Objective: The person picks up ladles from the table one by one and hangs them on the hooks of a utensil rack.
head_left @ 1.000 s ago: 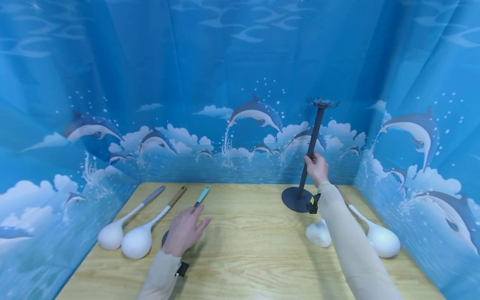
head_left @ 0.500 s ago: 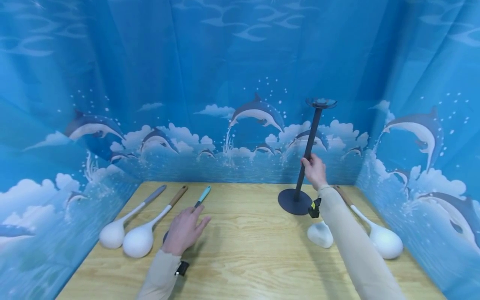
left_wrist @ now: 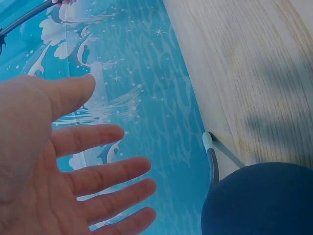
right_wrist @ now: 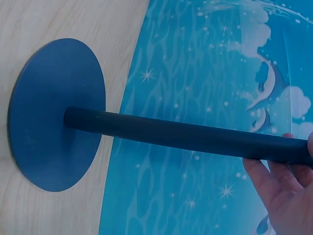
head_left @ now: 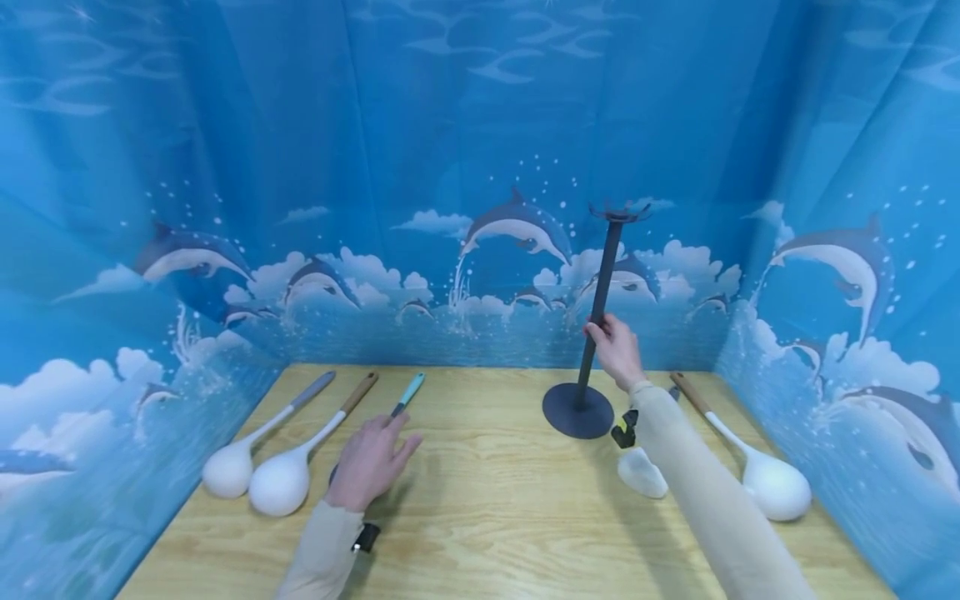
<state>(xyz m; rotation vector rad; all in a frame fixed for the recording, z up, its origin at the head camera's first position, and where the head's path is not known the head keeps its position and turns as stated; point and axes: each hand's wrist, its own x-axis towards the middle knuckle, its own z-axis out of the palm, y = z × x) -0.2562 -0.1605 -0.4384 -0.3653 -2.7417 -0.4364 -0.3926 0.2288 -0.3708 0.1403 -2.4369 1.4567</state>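
My right hand [head_left: 617, 350] grips the pole of a dark utensil stand [head_left: 600, 292], which has a round flat base and a ring of hooks on top. The right wrist view shows fingers and thumb around the pole [right_wrist: 195, 137]; whether the base [right_wrist: 54, 147] touches the table I cannot tell. My left hand [head_left: 367, 467] hovers with spread, straight fingers over a ladle with a teal-tipped handle [head_left: 407, 392]. In the left wrist view that hand [left_wrist: 73, 161] holds nothing, and the ladle's dark round bowl [left_wrist: 259, 200] lies beside it.
On the table's left lie a white ladle with a grey handle [head_left: 228, 468] and one with a brown handle [head_left: 280, 482]. At right are another brown-handled white ladle [head_left: 776, 486] and a white bowl-shaped piece [head_left: 641, 473], partly behind my sleeve. A dolphin-print curtain [head_left: 480, 125] surrounds the wooden table [head_left: 487, 533].
My right hand has moved the stand left and slightly toward me, and its pole leans less. The left hand stays where it was.
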